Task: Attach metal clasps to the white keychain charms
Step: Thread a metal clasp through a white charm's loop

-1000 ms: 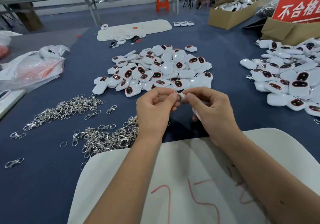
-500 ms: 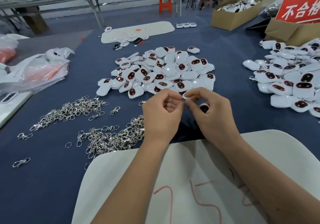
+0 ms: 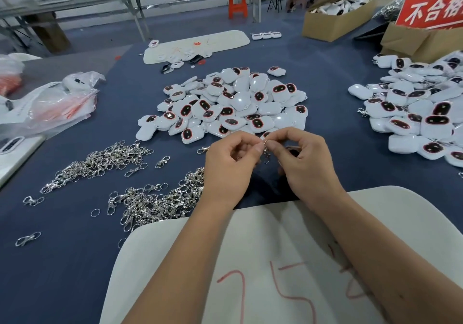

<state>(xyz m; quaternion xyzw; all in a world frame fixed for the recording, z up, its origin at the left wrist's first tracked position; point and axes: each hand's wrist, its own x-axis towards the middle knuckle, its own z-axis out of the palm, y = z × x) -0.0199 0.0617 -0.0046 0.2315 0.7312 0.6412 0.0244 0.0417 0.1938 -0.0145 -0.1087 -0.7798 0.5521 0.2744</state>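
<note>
Clasp (image 3: 266, 151) | pinched between both hands (fingertips meeting) | above table (image 3: 62, 261)

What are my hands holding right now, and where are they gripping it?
Both hands pinch one metal clasp at its top end, left hand and right hand fingertip to fingertip. The rest dangles below.

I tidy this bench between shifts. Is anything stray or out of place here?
Mostly orderly. A few clasps lie apart from the clasp heap: one near the table's left edge and a loose ring. Both hands, left and right, pinch a clasp.
</note>
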